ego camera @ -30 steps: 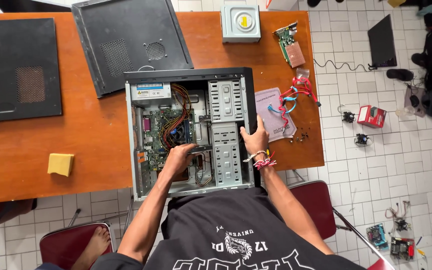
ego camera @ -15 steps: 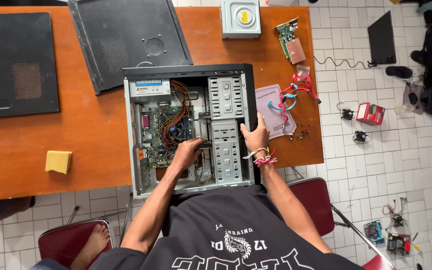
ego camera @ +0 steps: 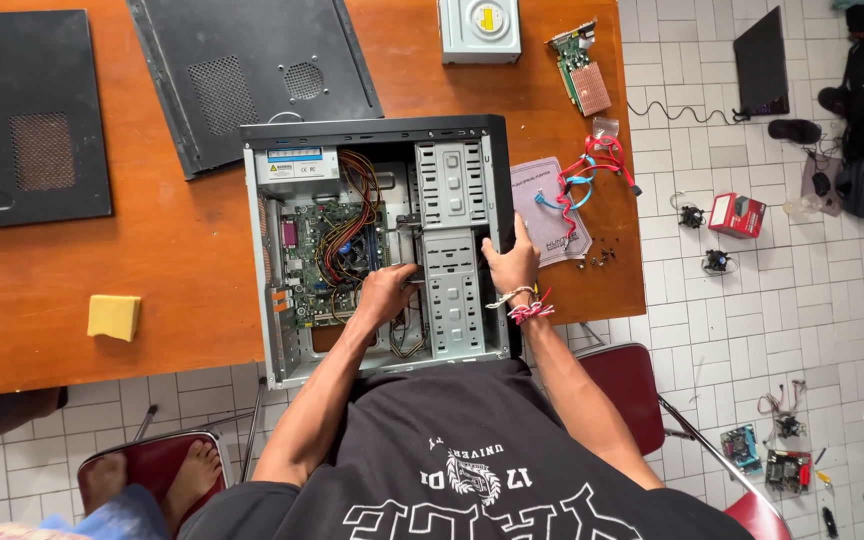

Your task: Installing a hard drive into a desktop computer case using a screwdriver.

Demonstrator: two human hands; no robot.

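1. Open grey metal desktop computer case (ego camera: 272,240) lies on its side on the orange wooden table (ego camera: 182,260), hanging a little over the near edge.
2. Left hand (ego camera: 387,293) is inside the case, fingers curled down among the cables by the green motherboard (ego camera: 327,250); cannot tell what they pinch.
3. Right hand (ego camera: 512,265) grips the case's right wall, fingers spread narrow along the silver perforated drive cage (ego camera: 452,240).
4. Yellow sponge block (ego camera: 114,317) sits well apart, left.
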